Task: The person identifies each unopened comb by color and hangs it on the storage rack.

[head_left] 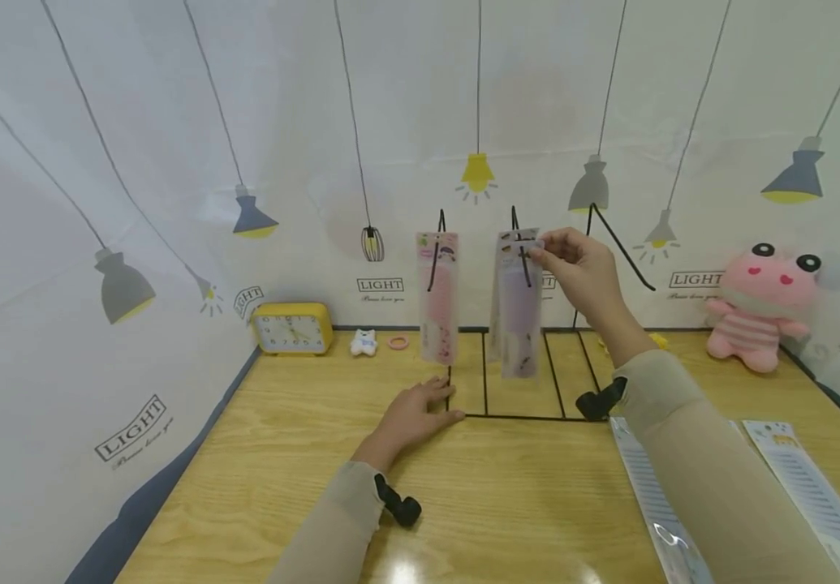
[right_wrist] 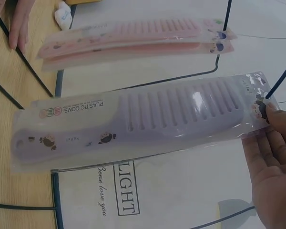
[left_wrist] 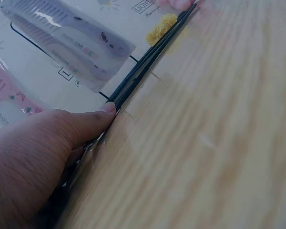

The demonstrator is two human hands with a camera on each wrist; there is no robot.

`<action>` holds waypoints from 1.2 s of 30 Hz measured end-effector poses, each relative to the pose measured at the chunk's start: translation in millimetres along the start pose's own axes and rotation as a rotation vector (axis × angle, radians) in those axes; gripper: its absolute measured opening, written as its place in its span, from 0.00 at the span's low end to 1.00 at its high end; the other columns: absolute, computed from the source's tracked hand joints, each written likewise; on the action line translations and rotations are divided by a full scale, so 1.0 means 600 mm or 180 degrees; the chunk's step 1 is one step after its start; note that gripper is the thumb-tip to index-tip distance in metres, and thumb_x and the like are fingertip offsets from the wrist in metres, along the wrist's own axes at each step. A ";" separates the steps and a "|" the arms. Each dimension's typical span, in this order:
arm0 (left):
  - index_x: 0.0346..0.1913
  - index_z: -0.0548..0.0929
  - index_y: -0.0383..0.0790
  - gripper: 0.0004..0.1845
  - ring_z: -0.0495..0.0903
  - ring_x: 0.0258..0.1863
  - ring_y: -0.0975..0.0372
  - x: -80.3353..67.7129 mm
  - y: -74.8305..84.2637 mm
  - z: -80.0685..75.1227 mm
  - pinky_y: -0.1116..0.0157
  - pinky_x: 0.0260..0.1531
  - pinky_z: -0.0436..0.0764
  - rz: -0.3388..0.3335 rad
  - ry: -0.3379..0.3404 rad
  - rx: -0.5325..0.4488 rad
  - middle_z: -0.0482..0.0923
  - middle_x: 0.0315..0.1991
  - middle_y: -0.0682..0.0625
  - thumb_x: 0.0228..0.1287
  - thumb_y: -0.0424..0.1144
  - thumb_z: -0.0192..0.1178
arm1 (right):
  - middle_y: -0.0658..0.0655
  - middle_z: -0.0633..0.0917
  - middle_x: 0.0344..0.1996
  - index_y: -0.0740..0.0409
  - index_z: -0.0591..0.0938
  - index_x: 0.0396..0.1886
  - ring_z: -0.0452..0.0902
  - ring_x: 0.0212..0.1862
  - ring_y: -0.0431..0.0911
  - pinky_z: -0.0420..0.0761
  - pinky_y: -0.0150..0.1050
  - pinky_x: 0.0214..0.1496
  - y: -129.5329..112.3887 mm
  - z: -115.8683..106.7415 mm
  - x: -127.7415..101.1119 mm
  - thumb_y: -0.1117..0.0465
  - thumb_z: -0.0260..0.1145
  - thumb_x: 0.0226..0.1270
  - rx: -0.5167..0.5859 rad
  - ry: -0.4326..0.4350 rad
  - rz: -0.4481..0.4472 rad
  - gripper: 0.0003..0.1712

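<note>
A black wire display rack (head_left: 514, 418) stands on the wooden table. My right hand (head_left: 583, 272) pinches the top corner of a packaged purple comb (head_left: 520, 312), whose header overlaps the middle hook. In the right wrist view my thumb lies on the clear bag of the purple comb (right_wrist: 181, 109), close to the hook wire. Another purple pack hangs behind it. Pink packaged combs (head_left: 437, 304) hang from the left hook, while the right hook (head_left: 620, 247) carries nothing. My left hand (head_left: 412, 418) rests at the rack's front left corner, its thumb (left_wrist: 93, 125) touching the base wire.
Flat plastic packs (head_left: 817, 495) lie at the table's right. Along the back stand a yellow clock (head_left: 291, 328), a small white figure (head_left: 364, 342), a pink ring (head_left: 398, 342) and a pink plush toy (head_left: 763, 312). Yellow flowers (left_wrist: 161, 29) sit behind the rack.
</note>
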State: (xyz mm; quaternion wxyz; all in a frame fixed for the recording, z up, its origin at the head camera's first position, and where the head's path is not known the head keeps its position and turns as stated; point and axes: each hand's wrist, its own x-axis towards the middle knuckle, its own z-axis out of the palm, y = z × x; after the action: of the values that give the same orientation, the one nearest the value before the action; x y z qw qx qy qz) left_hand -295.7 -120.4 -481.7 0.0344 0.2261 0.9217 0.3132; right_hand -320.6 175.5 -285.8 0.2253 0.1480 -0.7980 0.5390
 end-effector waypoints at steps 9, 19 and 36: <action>0.73 0.72 0.51 0.36 0.56 0.77 0.59 0.002 0.002 0.000 0.52 0.75 0.58 0.0018 0.0016 0.0060 0.60 0.76 0.55 0.67 0.65 0.58 | 0.53 0.87 0.44 0.57 0.83 0.50 0.83 0.46 0.39 0.82 0.31 0.49 0.005 0.001 0.026 0.47 0.69 0.68 -0.0060 -0.0013 0.0041 0.21; 0.72 0.73 0.48 0.36 0.58 0.76 0.57 0.000 0.005 -0.006 0.51 0.74 0.59 0.0076 0.0027 0.0056 0.61 0.76 0.52 0.68 0.64 0.59 | 0.54 0.87 0.45 0.57 0.82 0.52 0.82 0.47 0.38 0.81 0.32 0.51 0.007 0.005 0.029 0.46 0.68 0.69 -0.0120 -0.0005 0.0067 0.22; 0.72 0.73 0.49 0.36 0.58 0.76 0.57 -0.005 0.005 -0.005 0.52 0.74 0.59 0.0009 0.0059 -0.0022 0.61 0.76 0.54 0.67 0.64 0.59 | 0.51 0.87 0.47 0.55 0.82 0.55 0.83 0.48 0.41 0.79 0.36 0.55 0.015 0.005 0.021 0.38 0.65 0.68 -0.0072 0.0031 0.0181 0.28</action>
State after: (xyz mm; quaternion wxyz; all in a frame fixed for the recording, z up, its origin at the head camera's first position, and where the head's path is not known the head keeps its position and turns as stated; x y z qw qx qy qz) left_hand -292.6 -120.9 -477.9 0.0262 0.2245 0.9206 0.3186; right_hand -336.5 176.4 -287.5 0.2153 0.1200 -0.8068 0.5369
